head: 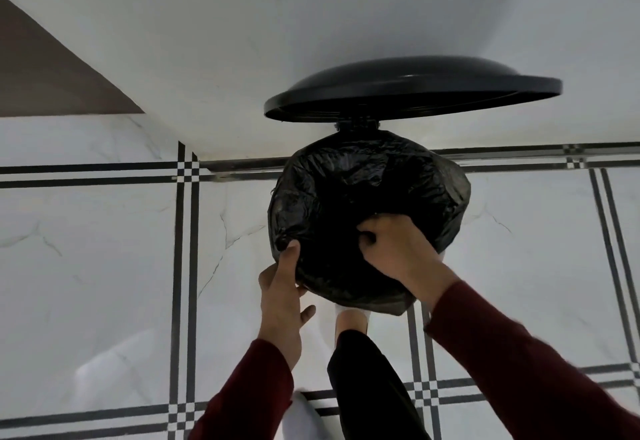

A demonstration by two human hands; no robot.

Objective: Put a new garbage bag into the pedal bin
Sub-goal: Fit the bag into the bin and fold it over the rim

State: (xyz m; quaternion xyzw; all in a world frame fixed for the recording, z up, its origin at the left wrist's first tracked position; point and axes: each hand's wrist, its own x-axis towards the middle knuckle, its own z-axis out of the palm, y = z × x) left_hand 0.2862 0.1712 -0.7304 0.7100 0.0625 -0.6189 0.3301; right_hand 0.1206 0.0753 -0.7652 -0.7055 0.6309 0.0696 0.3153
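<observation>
Now both hands, left (280, 296) and right (398, 245), pinch the garbage bag (363, 197) at the bin's rim.

The black bag (367, 211) is draped over the bin's mouth, crinkled and glossy. The bin's black lid (412, 88) stands raised at the far side.

The white marble-look tiled floor (104, 266) with black stripes carries the bag-lined pedal bin (367, 204).

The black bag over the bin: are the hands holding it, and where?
Yes. The left hand grips the garbage bag at its near-left edge; the right hand pinches the plastic at the near-right side of the rim.
</observation>
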